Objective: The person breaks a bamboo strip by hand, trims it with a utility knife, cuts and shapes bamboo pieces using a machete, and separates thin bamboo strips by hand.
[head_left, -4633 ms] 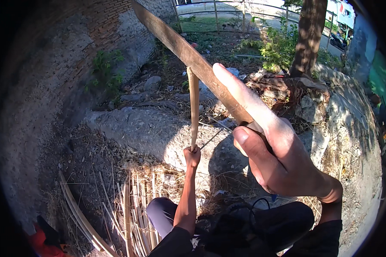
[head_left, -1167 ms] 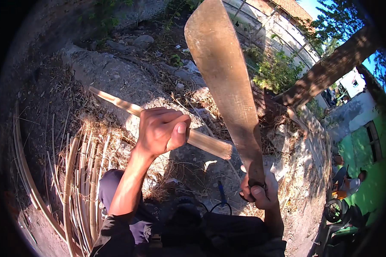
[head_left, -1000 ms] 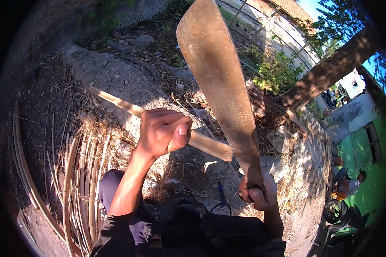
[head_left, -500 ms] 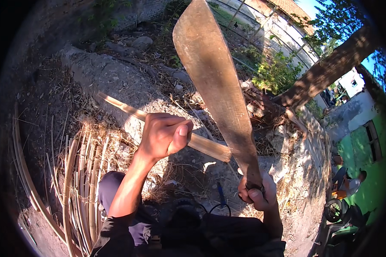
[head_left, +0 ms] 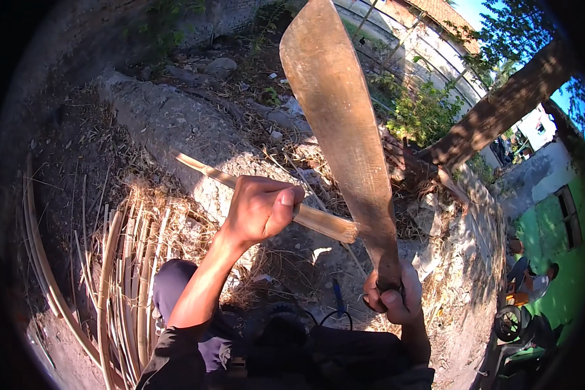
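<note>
A short split bamboo strip [head_left: 324, 223] lies slantwise in the grip of my left hand [head_left: 261, 209], its fingers wrapped round the middle. One end of the strip points up and left; the other, frayed end meets or overlaps the edge of a machete [head_left: 344, 110] near the base of its blade. My right hand [head_left: 395, 296] is closed on the machete's handle, most of which is hidden by the fingers. The broad, brown-stained blade stands nearly upright, tip at the top of the view.
Several long bamboo strips [head_left: 133, 286] lie at the left beside my knee [head_left: 174, 286], with dry shavings around them. A big stone slab [head_left: 156, 117] stretches ahead. A leaning tree trunk [head_left: 500, 107] is at the right. Farther right, a person [head_left: 537, 285] sits by a green wall [head_left: 552, 234] and a motorbike [head_left: 513, 324].
My left hand and the bamboo strip have shifted slightly right. The machete's blade has also swung a little to the right. Both hands keep their grip.
</note>
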Demonstrator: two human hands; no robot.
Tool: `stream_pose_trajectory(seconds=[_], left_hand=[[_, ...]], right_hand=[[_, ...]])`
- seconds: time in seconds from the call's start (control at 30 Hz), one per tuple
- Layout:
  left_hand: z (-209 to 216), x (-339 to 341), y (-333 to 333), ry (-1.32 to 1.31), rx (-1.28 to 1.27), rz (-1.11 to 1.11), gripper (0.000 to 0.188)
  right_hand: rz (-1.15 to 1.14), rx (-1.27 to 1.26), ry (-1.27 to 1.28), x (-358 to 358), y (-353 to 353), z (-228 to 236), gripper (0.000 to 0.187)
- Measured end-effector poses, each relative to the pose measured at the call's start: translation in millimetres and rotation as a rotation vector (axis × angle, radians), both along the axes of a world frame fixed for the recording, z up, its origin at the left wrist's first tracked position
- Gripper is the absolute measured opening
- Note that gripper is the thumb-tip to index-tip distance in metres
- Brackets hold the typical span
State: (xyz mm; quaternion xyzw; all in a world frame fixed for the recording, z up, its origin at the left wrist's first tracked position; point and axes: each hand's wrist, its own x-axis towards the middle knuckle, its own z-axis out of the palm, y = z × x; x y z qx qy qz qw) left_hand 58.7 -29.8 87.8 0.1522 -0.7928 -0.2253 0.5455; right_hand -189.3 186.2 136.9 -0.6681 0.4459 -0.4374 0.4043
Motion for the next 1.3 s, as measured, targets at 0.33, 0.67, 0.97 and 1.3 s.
stream_pose_trajectory(seconds=[0.33, 0.67, 0.97, 1.3], left_hand=[[2.7, -3.4, 2.8, 0.03, -0.029, 0.019, 0.055], [3.4, -2.0, 2.5, 0.055, -0.034, 0.027, 0.062], [0.4, 1.8, 0.0, 0.025, -0.011, -0.017, 0.049], [-2.9, 1.6, -2.2, 0.025, 0.007, -0.027, 0.048]], right_hand=[[-0.061, -0.058, 0.033, 9.7, 0.2, 0.7, 0.052], [-0.006, -0.081, 0.022, 6.1, -1.7, -0.9, 0.045], [-0.006, -0.06, 0.063, 5.2, 1.2, 1.2, 0.048], [-0.029, -0.029, 0.019, 6.3, 3.1, -1.8, 0.052]])
